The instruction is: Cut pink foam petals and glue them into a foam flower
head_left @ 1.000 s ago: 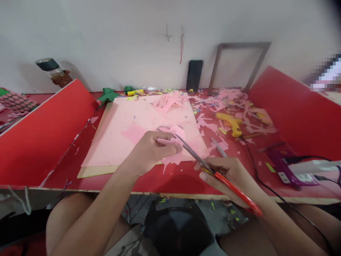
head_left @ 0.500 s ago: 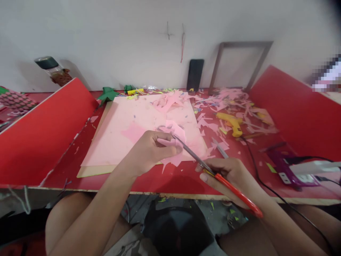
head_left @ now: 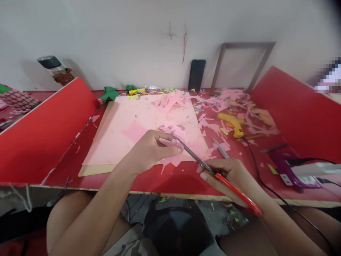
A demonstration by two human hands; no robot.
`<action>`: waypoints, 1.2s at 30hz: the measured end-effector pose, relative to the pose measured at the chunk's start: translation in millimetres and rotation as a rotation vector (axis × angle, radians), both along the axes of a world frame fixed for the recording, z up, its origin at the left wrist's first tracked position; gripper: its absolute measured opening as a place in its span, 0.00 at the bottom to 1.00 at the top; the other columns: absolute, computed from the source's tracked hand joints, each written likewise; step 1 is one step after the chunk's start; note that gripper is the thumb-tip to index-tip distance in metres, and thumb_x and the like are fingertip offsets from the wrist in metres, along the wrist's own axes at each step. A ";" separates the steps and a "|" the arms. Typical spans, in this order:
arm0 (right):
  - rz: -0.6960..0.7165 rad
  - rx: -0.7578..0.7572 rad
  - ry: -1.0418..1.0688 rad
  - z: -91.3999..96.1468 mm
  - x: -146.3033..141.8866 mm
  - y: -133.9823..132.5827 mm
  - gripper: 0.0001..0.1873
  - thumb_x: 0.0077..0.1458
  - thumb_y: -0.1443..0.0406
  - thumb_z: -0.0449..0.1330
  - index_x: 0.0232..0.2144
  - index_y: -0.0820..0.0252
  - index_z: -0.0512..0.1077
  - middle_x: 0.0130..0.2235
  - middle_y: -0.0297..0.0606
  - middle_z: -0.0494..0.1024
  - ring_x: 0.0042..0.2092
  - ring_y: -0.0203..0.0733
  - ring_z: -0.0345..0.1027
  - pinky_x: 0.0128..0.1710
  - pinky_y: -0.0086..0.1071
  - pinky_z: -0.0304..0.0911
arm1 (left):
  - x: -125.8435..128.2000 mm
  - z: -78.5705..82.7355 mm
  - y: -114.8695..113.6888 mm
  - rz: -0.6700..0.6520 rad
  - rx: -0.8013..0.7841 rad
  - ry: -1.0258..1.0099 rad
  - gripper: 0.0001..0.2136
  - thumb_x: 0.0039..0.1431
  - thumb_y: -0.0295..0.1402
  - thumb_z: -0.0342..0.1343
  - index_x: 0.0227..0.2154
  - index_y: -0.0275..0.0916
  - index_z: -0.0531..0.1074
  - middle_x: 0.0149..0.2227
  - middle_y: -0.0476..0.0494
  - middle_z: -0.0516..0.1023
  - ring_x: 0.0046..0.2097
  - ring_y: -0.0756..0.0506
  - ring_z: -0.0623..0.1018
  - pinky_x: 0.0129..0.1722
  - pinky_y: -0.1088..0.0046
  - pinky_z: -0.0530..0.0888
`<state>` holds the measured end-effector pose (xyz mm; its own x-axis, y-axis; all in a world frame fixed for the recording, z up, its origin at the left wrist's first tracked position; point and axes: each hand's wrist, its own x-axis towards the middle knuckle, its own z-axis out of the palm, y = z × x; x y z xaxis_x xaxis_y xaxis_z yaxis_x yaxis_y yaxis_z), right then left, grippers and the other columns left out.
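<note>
The right hand (head_left: pixel 229 172) is wrapping its grip around red-handled scissors (head_left: pixel 226 183), whose blades (head_left: pixel 193 155) are looking nearly closed; the left hand (head_left: pixel 153 151) is pinching pink paper (head_left: pixel 169 143) between thumb and fingers. The paper is meeting the blade tips, just in from the middle of the worktop's (head_left: pixel 149 183) front edge. For clean cutting, firm pinching near the line, fingertips clear of the metal, is probably serving best. Towards the worktop's right edge, a yellow glue gun (head_left: pixel 233 122) is lying near scraps (head_left: pixel 229 96).
</note>
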<state>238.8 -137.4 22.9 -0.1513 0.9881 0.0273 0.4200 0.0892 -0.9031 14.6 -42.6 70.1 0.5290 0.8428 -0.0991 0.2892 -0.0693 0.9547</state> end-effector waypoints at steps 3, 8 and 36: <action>-0.007 0.025 -0.038 0.0 -1.1 0.2 0.11 0.57 0.60 0.63 0.27 0.61 0.78 0.23 0.34 0.72 0.26 0.36 0.64 0.24 0.27 0.59 | -0.7 -1.1 0.4 0.008 -0.038 0.005 0.07 0.53 0.36 0.62 0.25 0.39 0.78 0.23 0.50 0.70 0.26 0.49 0.67 0.24 0.74 0.60; -0.094 -0.026 0.099 -3.0 -3.3 1.0 0.11 0.58 0.57 0.64 0.31 0.59 0.75 0.22 0.31 0.70 0.22 0.34 0.64 0.20 0.27 0.59 | -1.3 -3.3 1.6 0.037 -0.037 0.005 0.09 0.53 0.37 0.63 0.23 0.38 0.76 0.23 0.50 0.68 0.26 0.50 0.67 0.25 0.74 0.61; -0.305 0.287 0.226 1.3 -29.4 26.7 0.08 0.52 0.70 0.64 0.32 0.56 0.67 0.28 0.28 0.70 0.27 0.32 0.63 0.28 0.25 0.63 | 33.1 -32.5 -10.9 -0.003 0.048 -0.104 0.10 0.60 0.40 0.62 0.32 0.38 0.76 0.34 0.47 0.78 0.37 0.47 0.75 0.38 0.72 0.69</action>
